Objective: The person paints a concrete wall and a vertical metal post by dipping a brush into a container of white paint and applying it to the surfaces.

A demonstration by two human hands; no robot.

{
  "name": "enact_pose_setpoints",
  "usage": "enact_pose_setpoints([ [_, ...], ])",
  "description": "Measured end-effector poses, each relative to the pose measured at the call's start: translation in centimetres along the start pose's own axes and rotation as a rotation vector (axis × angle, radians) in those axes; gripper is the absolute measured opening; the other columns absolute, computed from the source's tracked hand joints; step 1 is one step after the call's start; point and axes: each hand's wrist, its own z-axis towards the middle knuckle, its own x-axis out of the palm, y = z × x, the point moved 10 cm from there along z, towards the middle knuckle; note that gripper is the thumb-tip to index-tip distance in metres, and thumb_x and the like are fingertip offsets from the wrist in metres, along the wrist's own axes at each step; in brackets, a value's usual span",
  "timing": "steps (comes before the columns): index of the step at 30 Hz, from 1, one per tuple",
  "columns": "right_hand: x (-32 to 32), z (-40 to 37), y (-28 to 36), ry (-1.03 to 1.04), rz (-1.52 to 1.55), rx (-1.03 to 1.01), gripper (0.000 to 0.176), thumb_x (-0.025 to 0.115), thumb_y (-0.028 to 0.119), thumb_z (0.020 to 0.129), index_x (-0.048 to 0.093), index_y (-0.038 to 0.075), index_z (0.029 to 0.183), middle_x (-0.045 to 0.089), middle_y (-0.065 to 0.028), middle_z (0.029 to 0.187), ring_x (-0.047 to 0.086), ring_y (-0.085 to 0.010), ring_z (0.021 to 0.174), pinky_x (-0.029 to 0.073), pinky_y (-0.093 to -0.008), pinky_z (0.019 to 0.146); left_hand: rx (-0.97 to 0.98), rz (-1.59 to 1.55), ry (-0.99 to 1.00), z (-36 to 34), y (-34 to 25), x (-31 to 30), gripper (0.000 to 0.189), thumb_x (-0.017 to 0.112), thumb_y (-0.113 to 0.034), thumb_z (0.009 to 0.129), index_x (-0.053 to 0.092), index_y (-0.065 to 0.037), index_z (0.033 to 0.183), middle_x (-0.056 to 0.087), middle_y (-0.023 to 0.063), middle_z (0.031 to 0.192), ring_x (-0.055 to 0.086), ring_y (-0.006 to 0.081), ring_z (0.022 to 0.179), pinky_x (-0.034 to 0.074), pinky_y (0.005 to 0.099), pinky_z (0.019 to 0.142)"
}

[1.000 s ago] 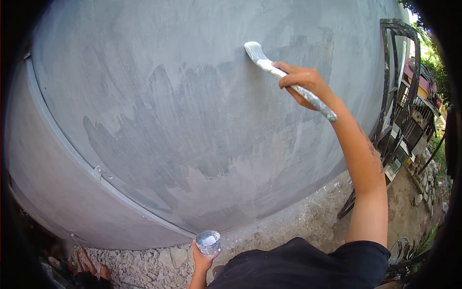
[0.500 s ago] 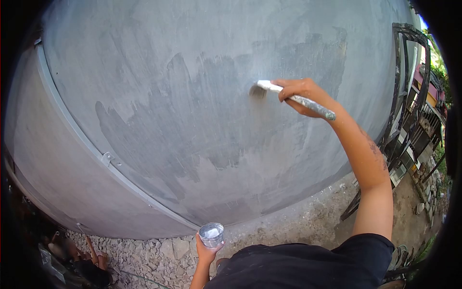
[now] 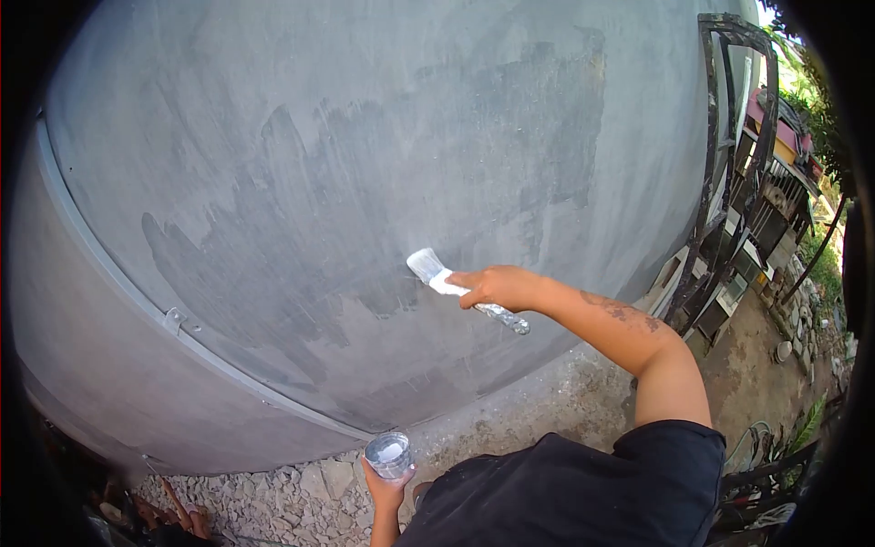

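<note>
Wall (image 3: 301,228): before the person.
Strip (image 3: 241,377): along the wall, left of the brush.
Brush (image 3: 442,281): in the right hand (image 3: 495,288), before the wall; bristle contact not discernible.
Cup (image 3: 389,462): in the left hand (image 3: 386,493), below and left of the brush.
Rubble (image 3: 283,504): on the ground, left of the left hand.
Frame (image 3: 736,29): at the wall's right end.

To the right we see a dark frame (image 3: 709,100) — beyond it, green foliage (image 3: 818,109) and a small white pot (image 3: 783,350); at lower left, broken stones (image 3: 273,501) beside another person (image 3: 178,517).
</note>
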Motion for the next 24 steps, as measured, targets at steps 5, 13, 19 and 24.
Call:
enact_pose_setpoints([
  [5,18.4,-8.1,1.8,0.056,0.554,0.125,0.025,0.073,0.001,0.08,0.071,0.014,0.101,0.067,-0.0144,0.137,0.072,-0.0329,0.097,0.058,-0.0372,0.081,0.037,-0.044,0.02,-1.1,-2.1,0.6,0.094,0.096,-0.011,0.062,0.041,0.001,0.137,0.062,0.0149,0.123,0.064,0.0249,0.112,0.052,0.0382,0.097],
  [13,30.1,-18.1,5.7,-0.57,1.609,0.794,0.009,0.068,0.003,0.092,0.07,0.002,0.101,0.072,-0.0139,0.108,0.073,-0.0255,0.096,0.06,-0.0398,0.084,-0.019,-0.054,-0.081,-2.6,-3.1,-1.9,0.09,0.096,-0.011,0.061,0.043,-0.001,0.133,0.063,0.0139,0.122,0.065,0.0258,0.113,0.053,0.0391,0.096],
  [19,28.1,-18.2,8.9,-0.677,2.105,0.822,0.012,0.061,0.002,0.095,0.064,0.003,0.107,0.069,-0.0158,0.106,0.073,-0.032,0.097,0.061,-0.0497,0.087,0.029,0.161,0.043,-1.5,-2.8,-4.2,0.091,0.098,-0.016,0.06,0.045,-0.003,0.133,0.064,0.0138,0.122,0.066,0.0256,0.112,0.053,0.0391,0.097],
  [24,24.9,-17.8,12.6,-0.771,2.257,0.773,0.014,0.057,0.008,0.096,0.062,0.005,0.108,0.071,-0.0172,0.104,0.072,-0.0331,0.094,0.06,-0.0505,0.085,0.066,0.142,0.012,-2.7,-5.4,-5.4,0.096,0.099,-0.02,0.06,0.045,-0.004,0.137,0.065,0.0143,0.123,0.066,0.0268,0.113,0.053,0.0402,0.098],
])
